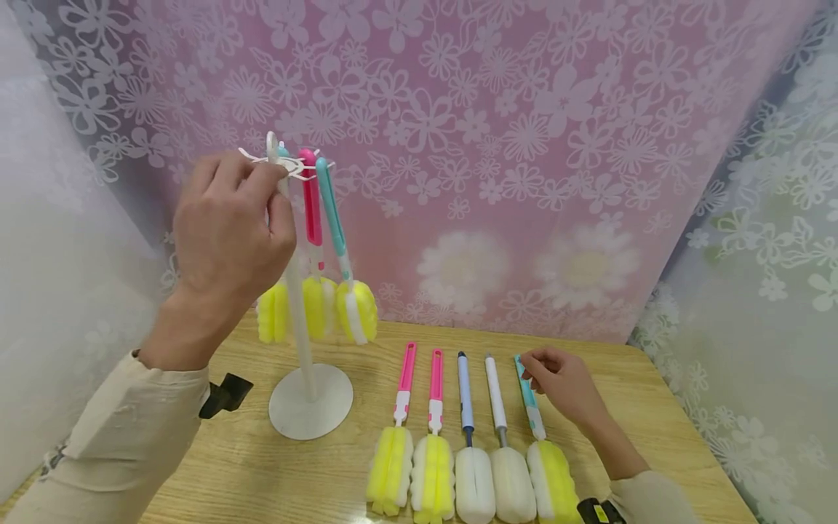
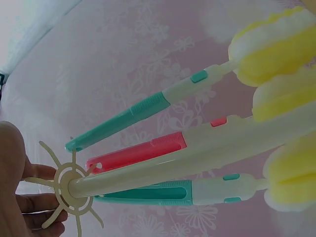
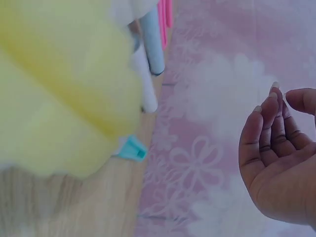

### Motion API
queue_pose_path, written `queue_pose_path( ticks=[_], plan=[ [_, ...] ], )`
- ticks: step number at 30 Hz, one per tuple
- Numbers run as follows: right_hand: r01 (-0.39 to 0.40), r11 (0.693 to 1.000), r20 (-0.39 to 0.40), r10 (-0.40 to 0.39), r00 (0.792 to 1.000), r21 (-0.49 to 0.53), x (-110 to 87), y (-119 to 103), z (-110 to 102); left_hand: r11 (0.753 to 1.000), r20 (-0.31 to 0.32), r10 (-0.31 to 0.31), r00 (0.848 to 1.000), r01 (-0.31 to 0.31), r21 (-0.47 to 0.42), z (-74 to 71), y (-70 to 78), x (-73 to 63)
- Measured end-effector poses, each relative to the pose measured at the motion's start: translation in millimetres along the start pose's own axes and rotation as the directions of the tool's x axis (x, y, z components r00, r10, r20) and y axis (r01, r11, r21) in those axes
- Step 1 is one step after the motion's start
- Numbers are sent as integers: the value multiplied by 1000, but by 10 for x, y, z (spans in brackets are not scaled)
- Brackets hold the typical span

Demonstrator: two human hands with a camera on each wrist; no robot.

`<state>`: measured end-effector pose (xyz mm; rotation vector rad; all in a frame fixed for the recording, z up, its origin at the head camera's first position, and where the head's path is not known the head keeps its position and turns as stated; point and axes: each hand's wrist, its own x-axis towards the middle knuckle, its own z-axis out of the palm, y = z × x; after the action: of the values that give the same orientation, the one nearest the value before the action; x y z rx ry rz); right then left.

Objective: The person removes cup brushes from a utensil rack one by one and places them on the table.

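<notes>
My left hand (image 1: 230, 229) grips the hooked top of a white hanging rack (image 1: 300, 320), its fingers around the hook ring (image 2: 58, 190) in the left wrist view. From the hooks hang a pink-handled sponge brush (image 1: 311, 200) and a teal-handled sponge brush (image 1: 332, 211), plus another teal-handled one (image 2: 158, 196) partly hidden in the head view. My right hand (image 1: 566, 382), fingers loosely bent, is over the handle of a teal sponge brush (image 1: 530, 407) lying on the table. Nothing sits between its fingers in the right wrist view (image 3: 281, 158).
Left of that teal brush lie two pink-handled sponge brushes (image 1: 389, 469) (image 1: 432, 477), a blue-handled brush (image 1: 474, 484) and a white-handled brush (image 1: 513, 484). The rack's round base (image 1: 327, 422) stands on the wooden table (image 1: 242, 466). A flowered curtain (image 1: 497, 160) hangs behind.
</notes>
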<state>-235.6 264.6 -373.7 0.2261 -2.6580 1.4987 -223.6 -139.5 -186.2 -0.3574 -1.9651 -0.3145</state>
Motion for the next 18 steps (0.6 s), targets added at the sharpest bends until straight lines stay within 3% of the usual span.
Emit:
queue_pose_path(
  ticks=[10, 18],
  plan=[
    [80, 996, 17, -81, 997, 49, 63, -400, 237, 997, 6, 20, 1000, -21, 77, -22, -12, -26],
    [154, 982, 47, -160, 986, 109, 173, -734, 476, 998, -9, 19, 1000, -18, 53, -13, -14, -14]
  ],
)
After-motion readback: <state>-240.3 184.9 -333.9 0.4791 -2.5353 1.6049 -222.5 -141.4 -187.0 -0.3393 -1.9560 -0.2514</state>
